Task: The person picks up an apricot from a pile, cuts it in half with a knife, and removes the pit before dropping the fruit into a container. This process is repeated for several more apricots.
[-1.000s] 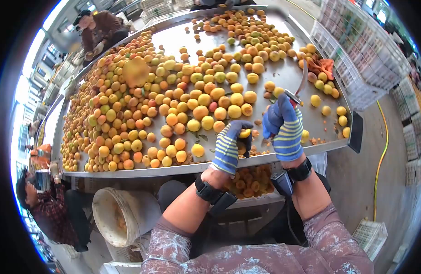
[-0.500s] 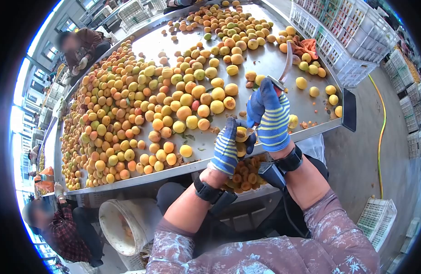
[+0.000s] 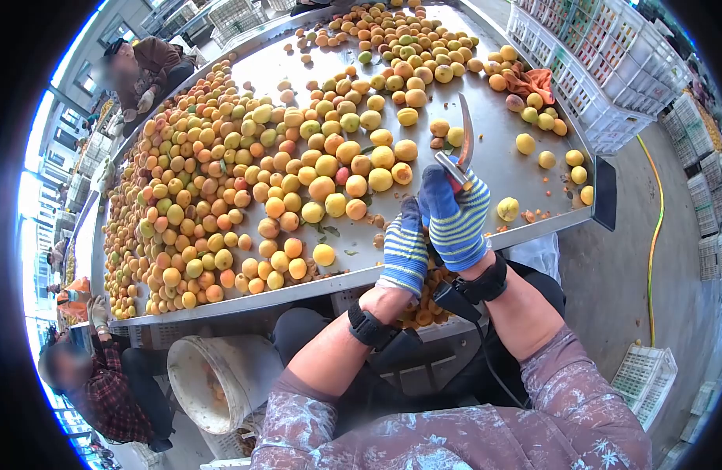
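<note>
My right hand point(image 3: 456, 215), in a blue, white and yellow striped glove, is closed around the red handle of a curved knife point(image 3: 466, 129); the blade points up and away from me. Close beside it, my left hand point(image 3: 405, 249) in a matching glove has its fingers curled. An apricot showed in that hand a moment ago; now the fingers hide it. Both hands are over the near edge of a metal table point(image 3: 361, 280). Below them are several cut apricots point(image 3: 429, 298), partly covered by my wrists. Many whole apricots point(image 3: 322, 188) lie on the table.
White plastic crates point(image 3: 588, 94) stand beyond the table's right side, near an orange cloth point(image 3: 531, 82). A white bucket point(image 3: 220, 384) is at lower left. Two people, one in a plaid shirt point(image 3: 110, 395), are at the left. A yellow hose point(image 3: 656, 235) lies on the floor.
The fruit in my left hand has gone out of sight behind the fingers. My right hand has moved slightly left and down, and the knife blade has turned and shifted left.
</note>
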### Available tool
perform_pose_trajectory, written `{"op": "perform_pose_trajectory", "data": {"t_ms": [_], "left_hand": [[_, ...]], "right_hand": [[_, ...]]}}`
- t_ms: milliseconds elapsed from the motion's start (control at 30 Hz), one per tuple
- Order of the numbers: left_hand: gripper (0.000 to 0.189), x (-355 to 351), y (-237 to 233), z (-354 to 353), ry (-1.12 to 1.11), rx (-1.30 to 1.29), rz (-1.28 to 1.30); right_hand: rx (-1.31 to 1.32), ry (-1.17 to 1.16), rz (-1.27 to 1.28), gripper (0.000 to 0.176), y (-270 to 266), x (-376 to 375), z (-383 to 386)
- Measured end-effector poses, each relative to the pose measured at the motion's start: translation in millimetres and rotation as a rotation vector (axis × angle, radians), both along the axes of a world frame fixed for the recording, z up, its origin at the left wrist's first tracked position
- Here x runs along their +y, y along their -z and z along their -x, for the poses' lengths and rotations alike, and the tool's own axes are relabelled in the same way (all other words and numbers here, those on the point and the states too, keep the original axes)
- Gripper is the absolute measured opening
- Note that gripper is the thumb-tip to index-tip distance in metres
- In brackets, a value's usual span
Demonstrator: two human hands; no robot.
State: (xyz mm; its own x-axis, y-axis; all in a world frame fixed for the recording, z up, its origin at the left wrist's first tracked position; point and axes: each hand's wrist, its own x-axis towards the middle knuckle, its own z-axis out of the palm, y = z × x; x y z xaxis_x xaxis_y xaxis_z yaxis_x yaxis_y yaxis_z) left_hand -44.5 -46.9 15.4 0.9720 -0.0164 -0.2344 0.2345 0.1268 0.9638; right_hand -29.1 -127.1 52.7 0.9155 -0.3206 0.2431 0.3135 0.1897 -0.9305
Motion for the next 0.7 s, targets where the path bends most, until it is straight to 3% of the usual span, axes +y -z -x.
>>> {"op": "perform_pose_trajectory", "data": {"t_ms": [100, 133, 200, 233, 300, 333, 367, 433, 467, 500, 567, 700], "left_hand": [[0.058, 1.3, 8.7, -3.2, 0.010, -0.205, -0.196], [0.058, 1.0, 11.7, -4.5, 0.010, -0.202, -0.197], [0.040, -1.5, 11.5, -9.1, -0.063, 0.268, 0.259], [0.040, -0.1, 21.5, -10.7, -0.063, 0.269, 0.258], [0.040, 2.2, 10.3, -14.3, -0.005, -0.012, 0.107], [0.042, 0.4, 4.0, -6.9, -0.036, 0.202, 0.157], [0.042, 0.0, 6.0, -8.1, -0.034, 0.196, 0.157], [0.044, 0.3, 25.9, -12.3, -0.013, 0.098, 0.167], [0.045, 1.8, 26.8, -19.3, -0.016, -0.094, 0.123], [0.045, 1.3, 28.3, -18.5, -0.013, -0.096, 0.122], [0.047, -1.6, 15.3, -13.2, -0.076, 0.180, 0.269], [0.049, 4.0, 10.5, -9.9, -0.039, 0.158, 0.288]], "right_hand": [[-0.012, 0.051, -0.058, 0.024, 0.2, 1.7, -6.2], [0.011, 0.032, -0.183, 0.026, -1.8, 2.9, -9.9], [0.055, -0.005, -0.283, 0.026, -2.4, -0.6, -16.3], [0.097, -0.041, -0.382, 0.027, -2.7, -1.9, -19.0], [0.113, -0.042, -0.381, 0.037, -1.3, -3.4, -22.5], [0.147, -0.067, -0.444, 0.041, 2.9, -6.3, -24.4], [0.180, -0.092, -0.505, 0.045, 7.3, -9.7, -26.8], [0.219, -0.101, -0.487, 0.050, 11.6, -15.9, -28.6], [0.265, -0.146, -0.556, 0.050, 10.7, -17.4, -27.7], [0.309, -0.191, -0.624, 0.051, 10.0, -18.9, -27.2], [0.325, -0.233, -0.664, 0.052, 14.2, -18.9, -27.5], [0.372, -0.238, -0.788, 0.050, 15.3, -14.4, -25.8]]}}
